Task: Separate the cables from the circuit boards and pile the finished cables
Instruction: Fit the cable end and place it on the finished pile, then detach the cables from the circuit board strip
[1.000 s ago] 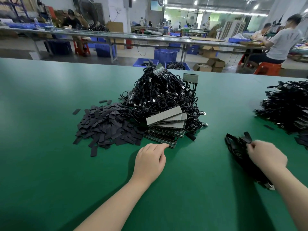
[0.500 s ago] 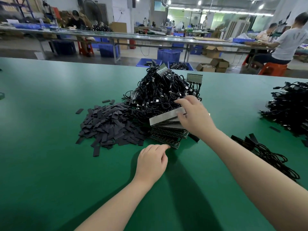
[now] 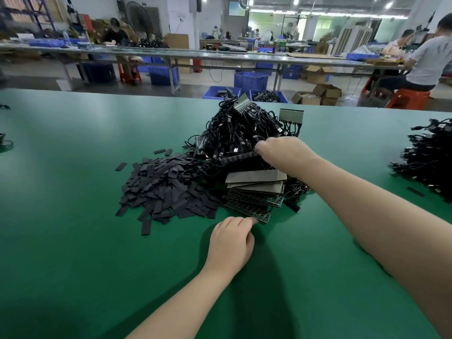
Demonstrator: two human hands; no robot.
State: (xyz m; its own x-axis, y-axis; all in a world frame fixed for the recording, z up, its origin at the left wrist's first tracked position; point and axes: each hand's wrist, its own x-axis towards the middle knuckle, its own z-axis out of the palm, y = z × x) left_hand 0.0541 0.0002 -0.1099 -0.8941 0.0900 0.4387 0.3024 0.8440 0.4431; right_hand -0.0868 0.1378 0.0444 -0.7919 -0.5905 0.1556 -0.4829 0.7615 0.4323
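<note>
Here the right hand (image 3: 285,149) grips a dark board strip (image 3: 238,159) on the tangled cable heap (image 3: 241,133) mid-worktop (image 3: 73,241), fingers curled around it; the left hand (image 3: 231,243) rests loosely curled, holding nothing, beside the stacked circuit boards (image 3: 255,189).

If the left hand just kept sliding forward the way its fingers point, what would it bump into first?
Most likely the lowest circuit board in the stack: the left hand rests on the green table with its fingertips right at that board's near corner, possibly already touching. Depth is hard to judge from one view.
</note>
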